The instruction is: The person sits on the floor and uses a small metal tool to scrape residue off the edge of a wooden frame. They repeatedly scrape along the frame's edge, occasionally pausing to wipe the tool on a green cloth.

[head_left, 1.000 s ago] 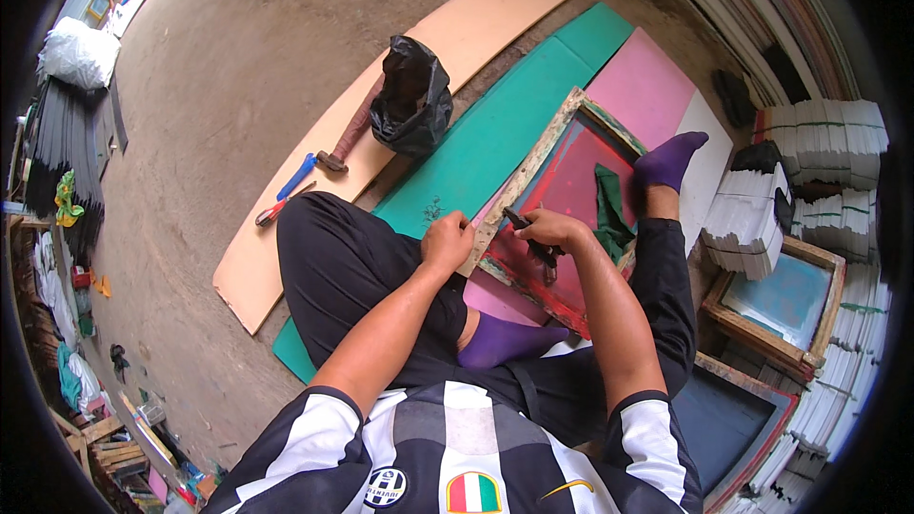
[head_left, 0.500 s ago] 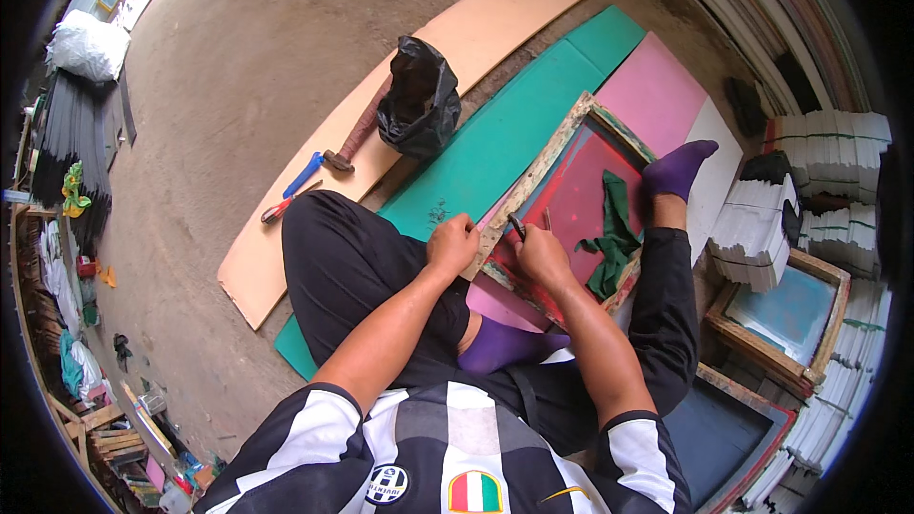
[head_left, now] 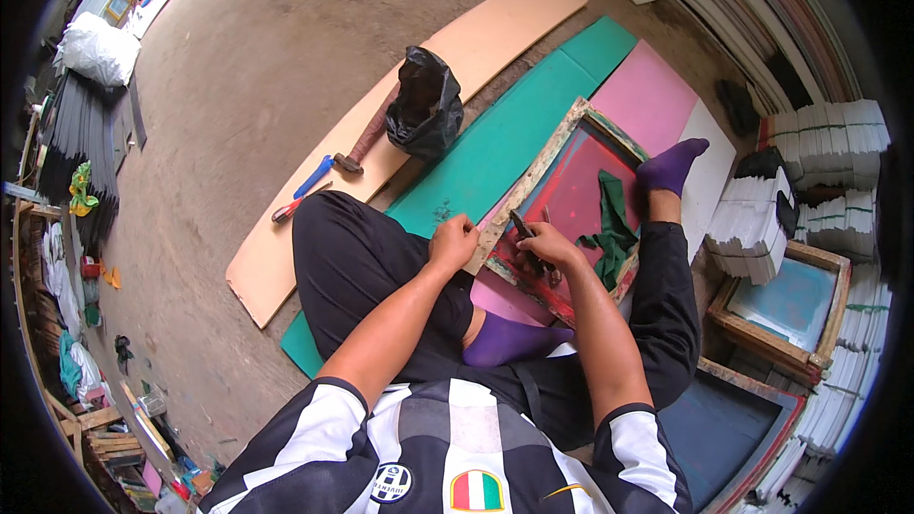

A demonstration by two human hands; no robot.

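Observation:
A wooden-framed printing screen [head_left: 519, 188] with red-stained mesh lies tilted across the boards between my legs. My right hand [head_left: 550, 246] is closed around dark pliers [head_left: 521, 224], held over the screen's near left part; their handles show below my fingers. My left hand [head_left: 454, 244] is closed at the frame's left edge, its fingertips pressed together. Whatever it may be pinching is hidden. A crumpled dark green cloth [head_left: 612, 224] rests on the mesh, beside my right foot in a purple sock [head_left: 671, 168].
Peach [head_left: 286, 247], green [head_left: 519, 138] and pink [head_left: 657, 86] boards lie on the floor. A hammer [head_left: 367, 138], a blue-handled tool [head_left: 314, 176], a red-handled screwdriver [head_left: 288, 210] and a black plastic bag [head_left: 419, 124] sit left. Other screens [head_left: 828, 324] and bundled white strips [head_left: 747, 228] stand right.
My right hand has turned and opened its grip somewhat, so the pliers' handles now show beneath it. My left hand stays at the frame's edge. The whole view has shifted slightly.

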